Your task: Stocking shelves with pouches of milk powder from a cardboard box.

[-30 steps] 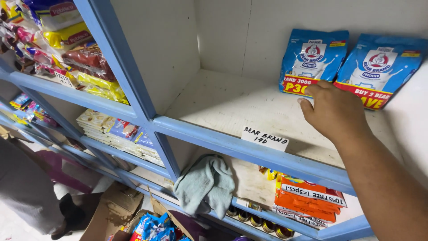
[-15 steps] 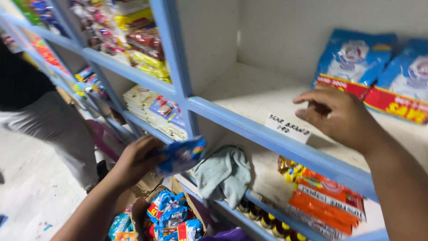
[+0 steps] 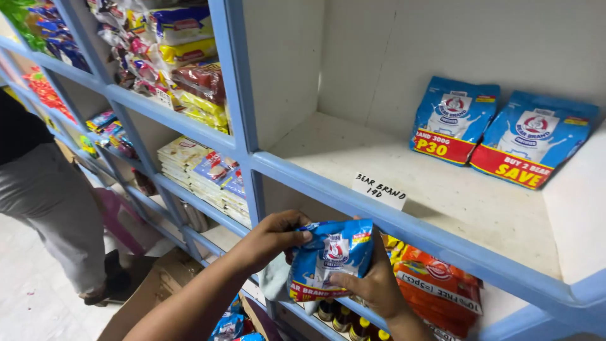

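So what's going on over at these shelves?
A person holds a blue pouch in both hands, left hand on its top corner, right hand underneath, in front of a blue-framed shelf. Two matching blue pouches lean against the back wall of the white compartment above. Another person stands at the left.

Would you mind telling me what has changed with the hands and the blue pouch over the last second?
The right hand came down off the shelf. The left hand brought a blue pouch up from below, and both hands now hold it in front of the shelf edge. The two blue pouches at the back, the paper label and the grey cloth stayed put.
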